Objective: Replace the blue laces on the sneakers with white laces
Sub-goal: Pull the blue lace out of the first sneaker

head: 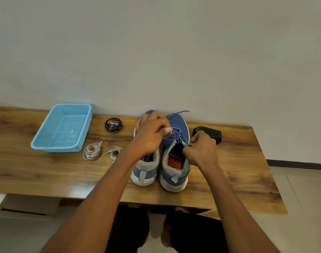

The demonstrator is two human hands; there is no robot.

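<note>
1. Unlacing looks barely begun: the blue lace (176, 135) is threaded through most eyelets of the right sneaker (175, 157), with one loose end trailing past the toe, beyond the fingers.
2. The left hand (149, 136) has its fingers curled, pinching the lace just above the crossings, at the shoe's midline.
3. The right hand (201, 150) has its fingers curled at the collar edge, pinching what seems to be the other lace end; the exact hold is too small to tell.
4. The left sneaker (146, 167) sits touching its mate, under the left wrist; its lacing is hidden by that hand, so I cannot tell its state.
5. Two white laces (92, 151) lie coiled and unused, well left of the fingers, beside a basket (62, 128).
6. Left to do, as I judge it: strip both shoes, then thread in both white laces.
</note>
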